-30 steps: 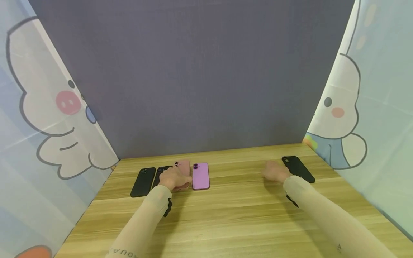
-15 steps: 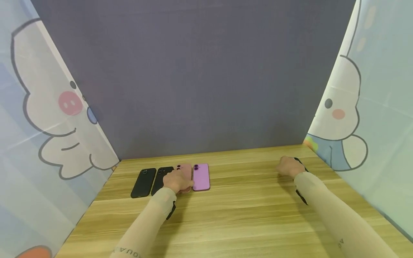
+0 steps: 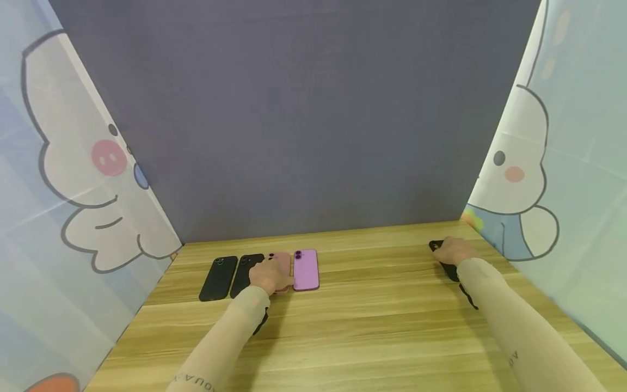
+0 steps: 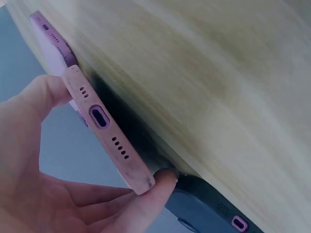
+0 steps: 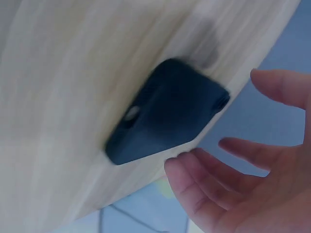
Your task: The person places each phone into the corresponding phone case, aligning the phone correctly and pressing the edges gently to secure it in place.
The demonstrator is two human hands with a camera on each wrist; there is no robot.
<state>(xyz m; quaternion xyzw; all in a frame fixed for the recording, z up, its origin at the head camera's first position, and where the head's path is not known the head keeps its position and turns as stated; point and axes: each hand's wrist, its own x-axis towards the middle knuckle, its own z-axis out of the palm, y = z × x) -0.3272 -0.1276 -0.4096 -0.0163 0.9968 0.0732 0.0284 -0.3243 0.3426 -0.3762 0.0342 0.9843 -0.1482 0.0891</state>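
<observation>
In the head view my left hand (image 3: pixel 266 276) reaches over a phone in a pink case (image 3: pixel 281 261). The left wrist view shows thumb and index finger pinching that phone (image 4: pixel 108 133) by its two long edges near the charging-port end. A lilac phone (image 3: pixel 306 269) lies just right of it, and a phone in a black case (image 3: pixel 244 268) just left. Over at the right, my right hand (image 3: pixel 456 250) is above a black phone case (image 5: pixel 167 111) lying on the table. Its fingers are loosely spread beside the case, with a gap between them and it.
Another black phone (image 3: pixel 218 279) lies at the left end of the row. All rest on a wood-grain table (image 3: pixel 352 326). A grey panel (image 3: pixel 313 120) stands behind, with cartoon-printed curtains (image 3: pixel 578 163) on both sides.
My right hand has moved to the right, over the black phone case. My left hand has shifted slightly right and toward me, then stayed at the pink phone.
</observation>
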